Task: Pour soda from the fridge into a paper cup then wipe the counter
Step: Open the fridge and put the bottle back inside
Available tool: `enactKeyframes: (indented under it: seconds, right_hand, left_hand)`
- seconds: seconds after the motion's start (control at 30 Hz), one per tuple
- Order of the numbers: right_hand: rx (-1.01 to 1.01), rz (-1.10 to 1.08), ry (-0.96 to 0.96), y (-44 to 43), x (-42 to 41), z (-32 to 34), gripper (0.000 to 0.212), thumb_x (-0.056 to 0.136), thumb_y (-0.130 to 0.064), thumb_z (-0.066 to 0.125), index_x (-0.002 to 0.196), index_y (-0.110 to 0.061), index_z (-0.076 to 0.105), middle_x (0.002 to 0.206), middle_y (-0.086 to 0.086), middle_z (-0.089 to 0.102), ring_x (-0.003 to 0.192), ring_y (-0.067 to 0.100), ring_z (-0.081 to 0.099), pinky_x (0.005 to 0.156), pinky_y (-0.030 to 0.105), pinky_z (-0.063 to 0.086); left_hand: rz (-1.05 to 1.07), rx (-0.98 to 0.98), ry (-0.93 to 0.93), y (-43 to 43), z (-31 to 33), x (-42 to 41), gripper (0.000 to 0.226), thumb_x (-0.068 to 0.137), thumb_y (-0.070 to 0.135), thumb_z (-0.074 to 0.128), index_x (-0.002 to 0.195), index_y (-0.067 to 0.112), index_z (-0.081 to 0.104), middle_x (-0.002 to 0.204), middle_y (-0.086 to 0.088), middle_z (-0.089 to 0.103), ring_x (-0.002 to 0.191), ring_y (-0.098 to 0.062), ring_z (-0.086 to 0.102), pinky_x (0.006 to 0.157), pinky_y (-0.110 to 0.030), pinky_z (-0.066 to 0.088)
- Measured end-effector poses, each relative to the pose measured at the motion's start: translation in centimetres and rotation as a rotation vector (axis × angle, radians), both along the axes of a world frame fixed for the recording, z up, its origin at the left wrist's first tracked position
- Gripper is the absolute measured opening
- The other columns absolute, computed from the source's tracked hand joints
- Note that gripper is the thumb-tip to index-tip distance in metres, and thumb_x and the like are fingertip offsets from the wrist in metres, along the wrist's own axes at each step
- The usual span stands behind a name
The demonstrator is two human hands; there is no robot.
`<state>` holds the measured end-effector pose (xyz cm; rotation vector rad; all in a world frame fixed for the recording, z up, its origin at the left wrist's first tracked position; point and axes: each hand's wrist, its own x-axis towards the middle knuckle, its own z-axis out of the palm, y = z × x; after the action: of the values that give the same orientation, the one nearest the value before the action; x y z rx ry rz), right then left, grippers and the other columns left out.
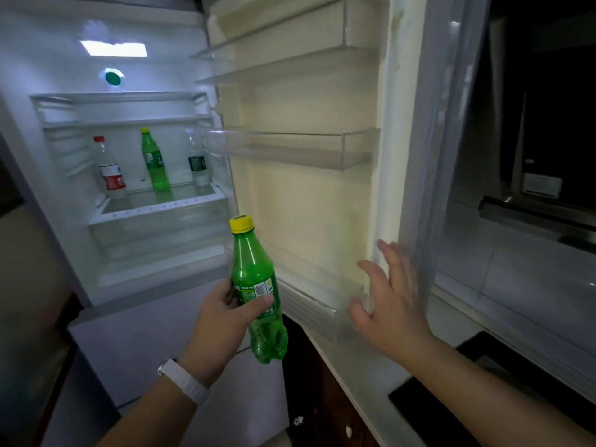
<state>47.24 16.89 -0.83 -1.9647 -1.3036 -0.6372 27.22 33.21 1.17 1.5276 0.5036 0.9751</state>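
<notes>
Soda bottle (251,262), green with a yellow cap, is held slightly tilted in front of the open fridge (145,75). The left hand (222,317) grips it, fingers and thumb wrapped round its labelled middle, with the neck above the fist and the base below. The right hand (387,301) is open with its fingers spread at the edge of the fridge door (306,195). Inside, three more bottles stand on a shelf (161,204).

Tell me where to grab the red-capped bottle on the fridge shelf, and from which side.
Grip the red-capped bottle round its straight labelled middle, coming from the open front. It stands upright, the fridge wall is close on its left, and the shelf's green bottle stands apart on its right.
</notes>
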Motion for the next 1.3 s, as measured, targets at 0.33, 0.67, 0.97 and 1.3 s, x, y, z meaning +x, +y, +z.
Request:
enactKeyframes:
  seconds: [0.33, 0.67, 0.97, 1.3]
  right_hand:
    - [-0.527, 0.550, 0.617, 15.6, -9.9, 4.6, 0.051, 0.085, -0.039, 0.067, 0.131, -0.026, 0.051, 0.119, -0.010, 0.056, 0.102, 0.006, 0.060, 0.090, 0.027, 0.050]
    - [-0.598, 0.682, 0.894, 27.5, -17.4, 2.7, 0.045, 0.083, -0.036, 0.073, 0.122, -0.027, 0.053, 0.113, -0.009, 0.060, 0.103, 0.011, 0.063, 0.093, 0.036, 0.055]
    - [-0.565, 0.672, 0.882, 37.2, -16.3, 4.5, 0.041, 0.080, -0.031, 0.073, 0.115, -0.024, 0.054, 0.108, 0.002, 0.065, 0.096, 0.018, 0.067, 0.084, 0.036, 0.057]
    - [-0.587, 0.661, 0.770, 51.5, -9.8, 8.3, 0.052, 0.081, -0.026, 0.076, 0.125, -0.020, 0.050, 0.107, 0.003, 0.064, 0.098, 0.020, 0.064, 0.089, 0.039, 0.056]
  left_hand:
    - [0.033, 0.014, 0.017, 10.3, 1.3, -7.5, 0.045, 0.067, 0.010, 0.085, 0.109, 0.006, 0.068, 0.104, -0.010, 0.075, 0.099, -0.027, 0.070, 0.084, -0.036, 0.057]
    - [0.176, -0.019, -0.008, 18.7, 3.7, -13.9, 0.042, 0.067, 0.016, 0.083, 0.107, 0.009, 0.070, 0.104, -0.011, 0.075, 0.101, -0.032, 0.070, 0.094, -0.054, 0.053]
    - [0.248, -0.037, -0.027, 26.6, 5.2, -12.0, 0.026, 0.079, 0.006, 0.078, 0.102, 0.016, 0.070, 0.099, -0.004, 0.076, 0.095, -0.025, 0.072, 0.092, -0.049, 0.056]
    - [0.322, 0.087, -0.025, 39.3, 8.0, -5.6, 0.027, 0.078, 0.007, 0.078, 0.103, 0.015, 0.069, 0.100, -0.006, 0.075, 0.096, -0.025, 0.071, 0.088, -0.047, 0.057]
